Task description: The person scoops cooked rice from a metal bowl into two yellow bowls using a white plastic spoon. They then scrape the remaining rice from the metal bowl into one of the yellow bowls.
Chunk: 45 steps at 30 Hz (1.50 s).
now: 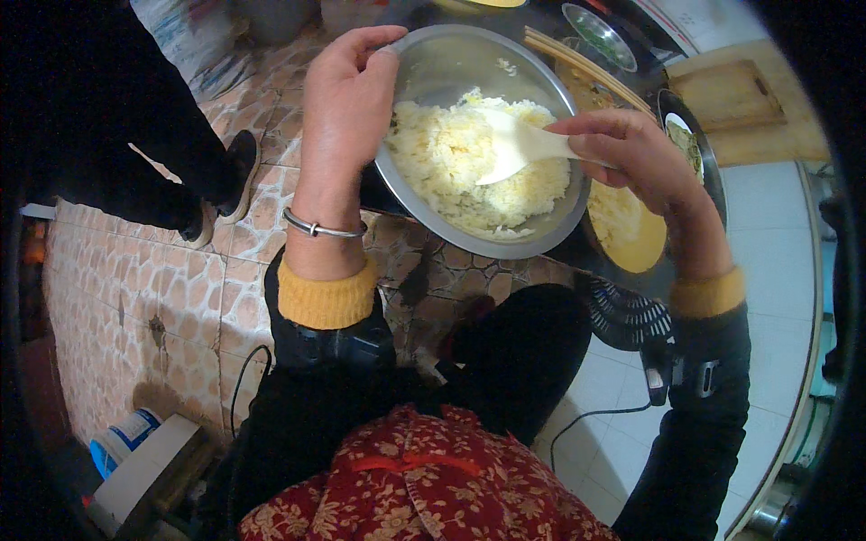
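A steel bowl (473,245) holds cooked white rice (446,145) with yellowish bits in it. Its upper left rim is gripped by my left hand (352,101), thumb and fingers about the edge. My right hand (629,152) holds the handle of a white rice paddle (517,145), whose blade rests on the rice. Under and beyond my right hand lies a yellow oval food mass (629,230) in a dark pan or on a dark surface; which one I cannot tell.
Chopsticks (588,67) lie above right, near a small metal bowl of chopped greens (599,37). A wooden cutting board (731,95) is at the right. Another person's legs and shoes (240,176) stand on the tiled floor at the left. A bucket (125,443) sits at the lower left.
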Available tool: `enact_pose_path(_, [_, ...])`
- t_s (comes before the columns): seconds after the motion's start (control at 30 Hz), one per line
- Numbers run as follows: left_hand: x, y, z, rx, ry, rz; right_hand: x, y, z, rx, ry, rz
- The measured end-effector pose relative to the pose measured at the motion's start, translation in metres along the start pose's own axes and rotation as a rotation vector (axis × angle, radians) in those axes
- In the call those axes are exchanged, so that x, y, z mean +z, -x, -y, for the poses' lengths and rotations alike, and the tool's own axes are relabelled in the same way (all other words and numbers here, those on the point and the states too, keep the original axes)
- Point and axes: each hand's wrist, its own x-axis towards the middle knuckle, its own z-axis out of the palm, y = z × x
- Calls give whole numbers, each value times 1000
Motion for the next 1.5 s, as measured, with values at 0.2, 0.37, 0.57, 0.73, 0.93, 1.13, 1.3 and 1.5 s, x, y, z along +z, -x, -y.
enact_pose_path(0.2, [1,-1,2,-21,2,-23,19,-2,0,71,-238,84])
enact_pose_path(0.37, [-2,0,-1,-23,-84,-13,24,-1,4,39,-275,108])
enact_pose_path(0.57, [2,1,-3,-51,-85,-49,37,5,-2,26,-332,23])
enact_pose_path(0.73, [5,-1,2,-122,40,-35,35,6,-5,54,-542,98])
enact_pose_path(0.93, [4,-2,-1,-107,-57,-87,36,5,2,112,-666,-3])
enact_pose_path(1.13, [2,0,-6,-139,-14,-112,36,17,-2,60,-745,-53])
enact_pose_path(1.3, [3,-3,-1,-115,-14,-118,23,34,-12,-5,-800,-61])
enact_pose_path(1.5, [-2,-5,5,-142,-113,-121,11,70,-21,24,-792,-259])
